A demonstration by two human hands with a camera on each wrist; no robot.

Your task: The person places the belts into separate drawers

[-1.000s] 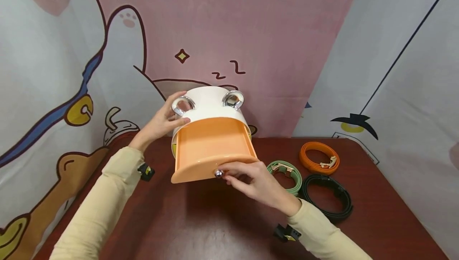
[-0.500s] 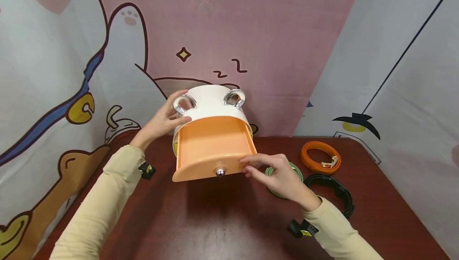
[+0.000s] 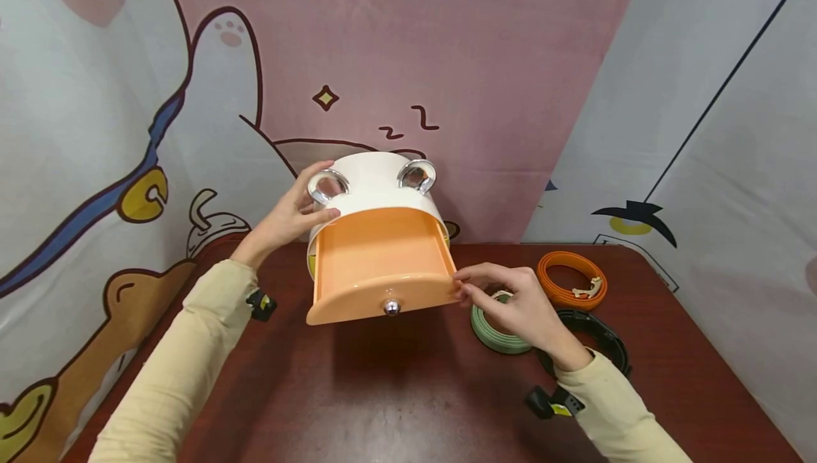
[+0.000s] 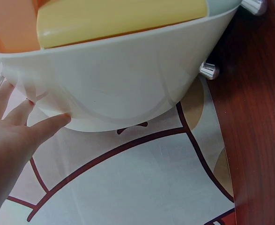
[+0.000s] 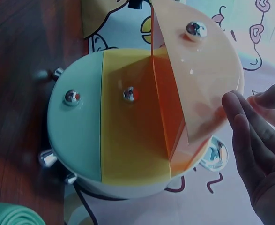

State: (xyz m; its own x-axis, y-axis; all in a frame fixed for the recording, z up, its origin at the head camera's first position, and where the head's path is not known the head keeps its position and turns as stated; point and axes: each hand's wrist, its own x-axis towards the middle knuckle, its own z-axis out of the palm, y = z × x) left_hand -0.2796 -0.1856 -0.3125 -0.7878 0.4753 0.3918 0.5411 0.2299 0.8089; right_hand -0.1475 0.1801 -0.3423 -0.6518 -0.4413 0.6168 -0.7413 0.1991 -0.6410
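Observation:
A white drawer cabinet (image 3: 372,178) with chrome rings on top stands at the back of the table. Its top drawer (image 3: 383,247), orange with a silver knob (image 3: 392,307), is pulled far out, and I see nothing inside. My left hand (image 3: 287,213) rests on the cabinet's upper left, thumb and fingers spread around the left ring; straight fingertips press the white shell (image 4: 114,89) in the left wrist view. My right hand (image 3: 520,303) has its fingertips at the right end of the drawer front (image 5: 207,70), fingers mostly straight. A yellow drawer (image 5: 132,136) and a green drawer (image 5: 76,131) are closed.
Right of the cabinet lie three coiled belts: an orange belt (image 3: 550,280), a green belt (image 3: 494,335) and a black belt (image 3: 609,342), the last two partly behind my right hand. A cartoon cloth (image 3: 485,94) hangs behind the dark red table (image 3: 287,392).
My right hand has left the silver knob and slid right along the drawer front to its right end. The left hand and the cabinet have stayed in place.

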